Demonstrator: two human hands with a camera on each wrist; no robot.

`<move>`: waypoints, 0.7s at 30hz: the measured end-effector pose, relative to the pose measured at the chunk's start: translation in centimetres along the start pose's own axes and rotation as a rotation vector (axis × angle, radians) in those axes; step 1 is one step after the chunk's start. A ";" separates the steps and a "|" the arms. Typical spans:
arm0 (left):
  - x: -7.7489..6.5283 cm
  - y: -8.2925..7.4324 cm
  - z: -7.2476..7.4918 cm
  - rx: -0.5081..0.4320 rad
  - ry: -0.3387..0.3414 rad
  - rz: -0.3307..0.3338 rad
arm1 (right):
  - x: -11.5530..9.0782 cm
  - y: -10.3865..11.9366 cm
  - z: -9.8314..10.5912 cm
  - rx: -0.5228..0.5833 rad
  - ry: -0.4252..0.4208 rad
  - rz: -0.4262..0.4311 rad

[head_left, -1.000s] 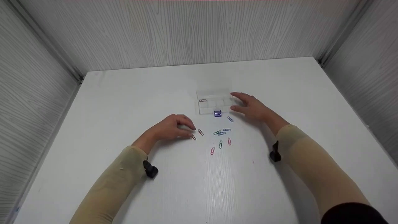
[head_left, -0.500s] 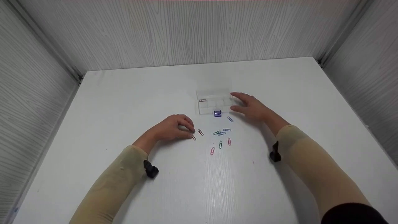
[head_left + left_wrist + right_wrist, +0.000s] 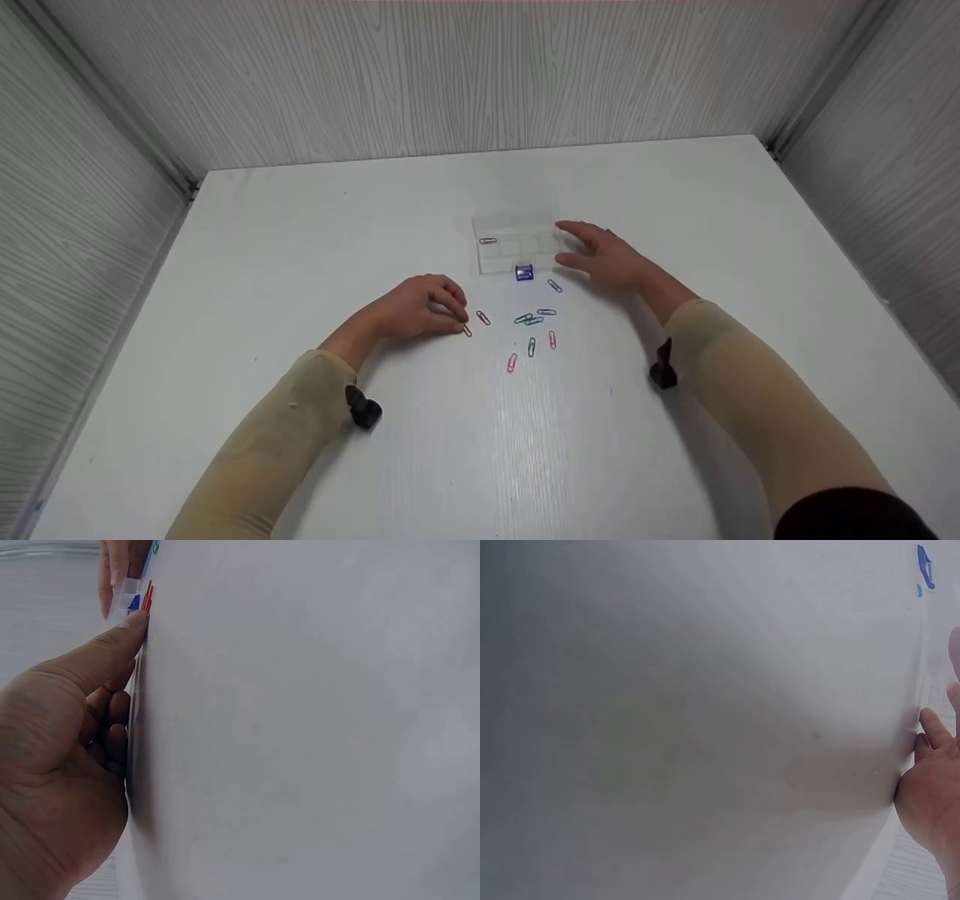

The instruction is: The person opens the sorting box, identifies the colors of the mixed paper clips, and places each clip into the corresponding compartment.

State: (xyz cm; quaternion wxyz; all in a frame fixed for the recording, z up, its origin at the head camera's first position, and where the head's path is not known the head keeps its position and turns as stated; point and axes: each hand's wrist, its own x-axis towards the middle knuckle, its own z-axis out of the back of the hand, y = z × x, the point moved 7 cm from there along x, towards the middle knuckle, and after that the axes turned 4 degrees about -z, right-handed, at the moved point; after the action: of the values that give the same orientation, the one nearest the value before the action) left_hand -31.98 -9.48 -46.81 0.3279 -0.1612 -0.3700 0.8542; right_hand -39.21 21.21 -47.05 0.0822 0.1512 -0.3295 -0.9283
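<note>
My left hand rests low on the table, thumb and index finger pinching one end of a red paper clip. Another red paper clip lies just right of the fingertips. My right hand holds the right end of a clear plastic box, thumb at its front corner and index finger at the back. The box's lid stands raised behind it, and its purple latch faces me. A single paper clip lies in the back left compartment. In the right wrist view the right hand is partly cut off.
Several loose paper clips lie in front of the box: a blue paper clip by the right thumb, a green paper clip, a pink paper clip and others. White panels enclose the table's back and sides.
The left index finger has come down toward the thumb, closing on the red paper clip. My right hand and the box have stayed in place.
</note>
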 end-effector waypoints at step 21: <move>0.1 -0.3 -0.1 -0.005 0.028 -0.011 | 0.1 -0.1 0.0 0.010 0.003 0.006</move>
State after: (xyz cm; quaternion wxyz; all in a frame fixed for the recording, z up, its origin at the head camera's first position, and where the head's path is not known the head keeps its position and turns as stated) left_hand -31.83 -9.21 -46.68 0.3372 -0.1720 -0.3683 0.8492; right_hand -39.31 21.26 -47.11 0.0848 0.1521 -0.3346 -0.9261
